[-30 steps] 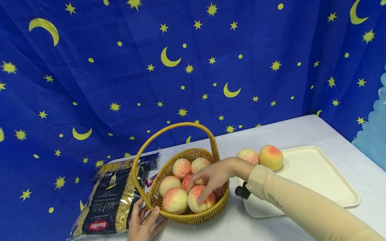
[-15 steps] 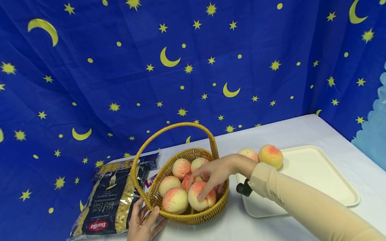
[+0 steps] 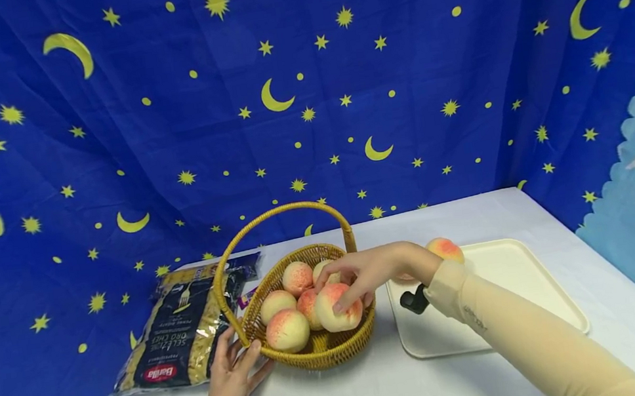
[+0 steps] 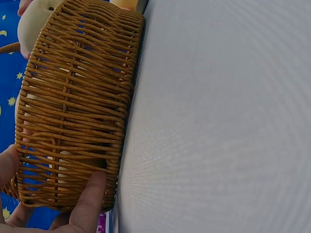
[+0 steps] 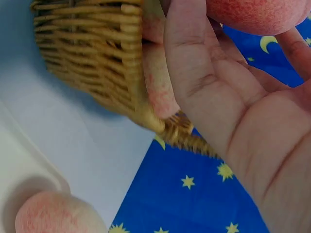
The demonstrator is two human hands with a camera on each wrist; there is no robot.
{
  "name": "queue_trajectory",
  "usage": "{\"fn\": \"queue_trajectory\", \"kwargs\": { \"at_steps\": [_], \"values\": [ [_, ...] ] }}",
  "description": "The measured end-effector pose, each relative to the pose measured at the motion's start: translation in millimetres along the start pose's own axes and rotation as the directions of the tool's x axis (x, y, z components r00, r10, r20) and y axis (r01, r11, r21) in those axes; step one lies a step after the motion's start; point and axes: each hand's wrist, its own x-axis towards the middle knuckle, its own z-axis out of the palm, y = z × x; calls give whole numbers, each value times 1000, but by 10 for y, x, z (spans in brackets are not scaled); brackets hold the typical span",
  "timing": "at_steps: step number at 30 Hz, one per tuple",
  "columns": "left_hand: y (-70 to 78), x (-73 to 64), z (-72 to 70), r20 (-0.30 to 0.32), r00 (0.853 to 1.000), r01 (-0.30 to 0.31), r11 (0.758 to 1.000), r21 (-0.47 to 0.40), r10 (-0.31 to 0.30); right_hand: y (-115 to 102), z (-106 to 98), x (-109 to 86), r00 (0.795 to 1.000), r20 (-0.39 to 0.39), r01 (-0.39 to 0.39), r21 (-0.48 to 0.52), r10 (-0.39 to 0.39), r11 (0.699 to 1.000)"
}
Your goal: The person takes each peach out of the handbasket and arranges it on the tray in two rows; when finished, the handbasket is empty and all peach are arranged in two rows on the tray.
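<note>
A wicker basket [image 3: 337, 357] with an arched handle holds several peaches, red-and-cream ones such as the peach [image 3: 287, 330] at the front left. My right hand [image 3: 370, 269] grips one peach [image 3: 338, 309] between thumb and fingers, raised over the right side of the basket. In the right wrist view that peach [image 5: 262, 13] shows at the top, held above the palm. At the basket's left end my left hand [image 3: 232, 381] holds the wall, its thumb at the rim and a finger [image 4: 92, 196] against the woven side.
A cream tray [image 3: 503, 307] lies on the right, with a yellow-red peach [image 3: 445, 249] at its back left corner and another peach [image 5: 58, 216] mostly hidden behind my right wrist. Pasta bags [image 3: 174, 341] lie left of the basket. A blue star-patterned cloth [image 3: 231, 169] hangs behind.
My right hand has lifted a peach from among the others, up and to the right. My left hand stays at the basket.
</note>
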Motion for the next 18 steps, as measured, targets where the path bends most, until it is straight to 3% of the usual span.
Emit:
{"fn": "queue_trajectory", "kwargs": {
  "at_steps": [5,12,18],
  "values": [
    [-6,10,-8,6,1000,7,1000,8,-7,57,-70,-145,999,-8,50,67,-49,997],
    [5,1,-7,5,1000,2,1000,5,-2,117,-200,-362,994,-33,105,42,-103,994],
    [8,6,-6,7,1000,7,1000,8,-7,211,-298,-559,993,-95,79,53,-73,996]
  ]
}}
